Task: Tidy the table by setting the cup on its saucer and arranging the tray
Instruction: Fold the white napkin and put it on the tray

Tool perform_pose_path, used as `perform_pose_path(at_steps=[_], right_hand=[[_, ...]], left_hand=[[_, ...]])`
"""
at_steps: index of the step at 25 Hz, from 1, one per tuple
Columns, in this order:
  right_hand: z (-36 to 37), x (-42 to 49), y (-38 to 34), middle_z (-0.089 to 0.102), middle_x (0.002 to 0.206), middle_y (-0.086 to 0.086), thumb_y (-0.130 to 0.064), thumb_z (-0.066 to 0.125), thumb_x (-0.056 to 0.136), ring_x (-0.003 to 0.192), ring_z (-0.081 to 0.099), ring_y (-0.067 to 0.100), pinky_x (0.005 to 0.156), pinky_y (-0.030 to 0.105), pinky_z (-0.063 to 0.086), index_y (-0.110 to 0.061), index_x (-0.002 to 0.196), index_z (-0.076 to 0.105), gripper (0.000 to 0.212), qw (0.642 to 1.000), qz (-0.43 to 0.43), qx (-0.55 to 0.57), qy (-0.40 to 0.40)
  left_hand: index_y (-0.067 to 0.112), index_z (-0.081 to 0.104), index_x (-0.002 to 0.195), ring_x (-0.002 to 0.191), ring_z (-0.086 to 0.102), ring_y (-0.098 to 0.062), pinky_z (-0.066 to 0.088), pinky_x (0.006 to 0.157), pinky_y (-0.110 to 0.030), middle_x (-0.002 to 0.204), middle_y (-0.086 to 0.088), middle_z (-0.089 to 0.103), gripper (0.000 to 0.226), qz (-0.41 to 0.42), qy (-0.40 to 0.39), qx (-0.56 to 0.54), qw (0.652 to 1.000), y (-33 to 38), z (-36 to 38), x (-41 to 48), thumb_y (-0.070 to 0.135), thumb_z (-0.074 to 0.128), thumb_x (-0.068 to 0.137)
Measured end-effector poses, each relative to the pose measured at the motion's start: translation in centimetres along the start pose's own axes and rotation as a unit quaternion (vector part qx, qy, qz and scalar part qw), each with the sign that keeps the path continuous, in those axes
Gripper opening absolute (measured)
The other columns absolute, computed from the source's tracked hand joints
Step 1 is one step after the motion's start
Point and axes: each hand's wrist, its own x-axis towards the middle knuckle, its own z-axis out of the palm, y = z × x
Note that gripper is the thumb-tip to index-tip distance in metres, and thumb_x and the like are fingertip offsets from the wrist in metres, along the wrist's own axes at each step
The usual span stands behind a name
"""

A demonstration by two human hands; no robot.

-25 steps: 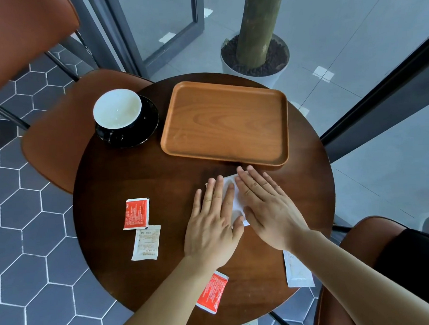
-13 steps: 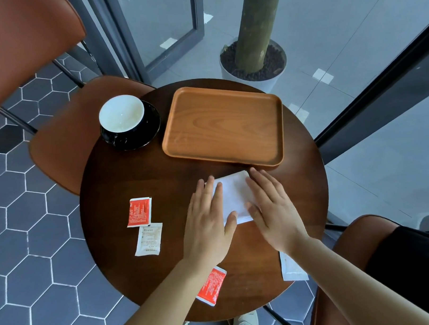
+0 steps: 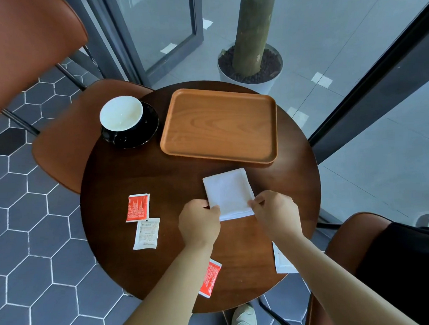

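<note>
We look down on a round dark wooden table standing on grey hexagonal floor tiles. Brown chairs sit beside it. Beyond, we see dark-framed glass doors and a tree trunk in a white planter, in daylight.

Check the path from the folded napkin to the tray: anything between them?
Nothing visible. Both hands, left and right, pinch the napkin's near corners; only bare table separates it from the empty tray. The cup and packets lie off to the left.
</note>
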Motion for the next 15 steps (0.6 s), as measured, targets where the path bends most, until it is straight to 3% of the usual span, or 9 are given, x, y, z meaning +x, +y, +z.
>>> perform_pose_path(at_steps=[3, 6, 8, 10, 15], right_hand=[[-0.2, 0.5, -0.4, 0.07, 0.08, -0.007, -0.036, 0.062, 0.085, 0.072, 0.065, 0.017, 0.067, 0.032, 0.058, -0.023, 0.086, 0.072, 0.016, 1.0, 0.022, 0.006, -0.015], [-0.3, 0.9, -0.1, 0.068, 0.076, -0.009, -0.035, 0.062, 0.081, 0.071, 0.065, 0.017, 0.067, 0.035, 0.059, -0.024, 0.082, 0.07, 0.013, 0.999, 0.029, 0.018, -0.03], [-0.3, 0.9, 0.1, 0.068, 0.077, -0.01, -0.036, 0.061, 0.083, 0.072, 0.065, 0.015, 0.068, 0.036, 0.06, -0.024, 0.086, 0.07, 0.016, 0.998, 0.03, 0.041, -0.045], [-0.3, 0.8, 0.2, 0.068, 0.079, -0.012, -0.043, 0.062, 0.086, 0.073, 0.065, 0.012, 0.065, 0.033, 0.057, -0.025, 0.091, 0.068, 0.02, 0.994, 0.041, 0.089, -0.057], [-0.5, 0.0, 0.0, 0.068, 0.081, -0.007, -0.048, 0.068, 0.086, 0.07, 0.067, 0.015, 0.058, 0.028, 0.059, -0.03, 0.093, 0.06, 0.02, 0.972, 0.064, 0.217, -0.069]], left_hand=[[0.012, 0.074, 0.093, 0.08, 0.067, -0.018, 0.053, 0.064, -0.025, 0.093, -0.003, 0.074, 0.012, -0.016, -0.001, -0.046, 0.999, 0.2, -0.1, 0.2, 0.023, 0.07, 0.09], [0.017, 0.066, 0.094, 0.082, 0.064, -0.013, 0.046, 0.06, -0.015, 0.095, 0.003, 0.07, 0.006, 0.02, -0.009, -0.054, 0.998, 0.4, -0.3, -0.3, 0.021, 0.069, 0.09], [0.02, 0.063, 0.096, 0.087, 0.065, -0.013, 0.05, 0.063, -0.017, 0.096, 0.005, 0.068, 0.006, 0.042, -0.012, -0.088, 0.995, 0.6, -0.6, -0.5, 0.02, 0.067, 0.091], [0.02, 0.063, 0.1, 0.09, 0.066, -0.013, 0.056, 0.067, -0.021, 0.096, 0.006, 0.067, 0.009, 0.055, -0.015, -0.125, 0.991, 0.7, -0.9, -0.6, 0.021, 0.067, 0.092], [0.025, 0.061, 0.1, 0.085, 0.066, -0.006, 0.052, 0.059, -0.012, 0.094, 0.014, 0.066, 0.012, 0.078, -0.026, -0.174, 0.981, 1.0, -1.7, -0.7, 0.019, 0.067, 0.091]])
